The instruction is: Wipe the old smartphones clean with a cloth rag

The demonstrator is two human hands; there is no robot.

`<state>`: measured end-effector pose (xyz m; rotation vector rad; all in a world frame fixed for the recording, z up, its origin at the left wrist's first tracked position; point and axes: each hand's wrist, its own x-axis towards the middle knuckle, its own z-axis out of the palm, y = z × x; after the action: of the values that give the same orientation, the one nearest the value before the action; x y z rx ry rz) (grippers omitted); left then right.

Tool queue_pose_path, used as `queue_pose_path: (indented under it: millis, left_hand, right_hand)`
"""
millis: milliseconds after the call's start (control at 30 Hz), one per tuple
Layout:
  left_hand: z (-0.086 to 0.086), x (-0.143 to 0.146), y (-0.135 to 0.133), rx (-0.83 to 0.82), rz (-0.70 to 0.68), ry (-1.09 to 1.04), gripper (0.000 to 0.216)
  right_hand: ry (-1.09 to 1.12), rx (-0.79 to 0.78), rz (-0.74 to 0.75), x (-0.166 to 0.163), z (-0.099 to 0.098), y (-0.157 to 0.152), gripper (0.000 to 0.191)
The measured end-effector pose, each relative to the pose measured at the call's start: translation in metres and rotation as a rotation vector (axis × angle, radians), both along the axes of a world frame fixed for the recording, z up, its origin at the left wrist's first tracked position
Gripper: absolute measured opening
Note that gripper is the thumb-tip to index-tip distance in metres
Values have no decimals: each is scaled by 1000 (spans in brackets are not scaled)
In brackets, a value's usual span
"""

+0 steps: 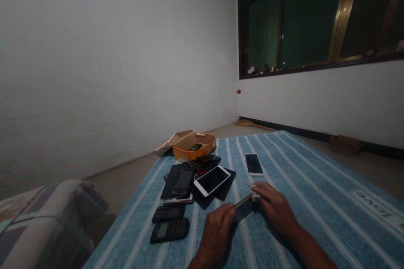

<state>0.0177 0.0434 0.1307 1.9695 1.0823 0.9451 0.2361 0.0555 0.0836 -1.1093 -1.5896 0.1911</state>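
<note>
My left hand grips one end of a dark smartphone, held tilted above the striped cloth. My right hand is closed around a small white wad of tissue or cloth at the phone's other end. Beyond my right hand lies a white phone with a dark screen. To the left is a pile of phones, with a white-framed smartphone on top and a black phone beside it. Two black keypad phones lie nearest my left hand.
An open orange cardboard box with a phone inside stands behind the pile. The blue striped cloth covers the surface. A draped blanket is at left. A brown box and a broom-like object lie on the floor.
</note>
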Motion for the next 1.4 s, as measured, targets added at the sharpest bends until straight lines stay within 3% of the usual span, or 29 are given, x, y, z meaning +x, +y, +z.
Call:
queue_pose_path:
  millis: [233,433,667,933,1400]
  left_hand:
    - [2,1,-3,-61,33,-60,40]
    - [-10,2,2,-162,87,-165,40]
    - [-18,3,8,-163,145,-219,39]
    - [-14,2,10,22,241,305,42]
    - [1,10,1,-13,306,672,33]
  right_hand:
    - [-7,58,-41,-4,-4,0,35]
    - [-57,77,-81,-8,-7,-2,37]
    - [-178,150,-113,-14,-7,-6,38]
    - [-297,133,-142,-16,-12,-6,40]
    - [-528,-177,-131,-26,-8,-16,34]
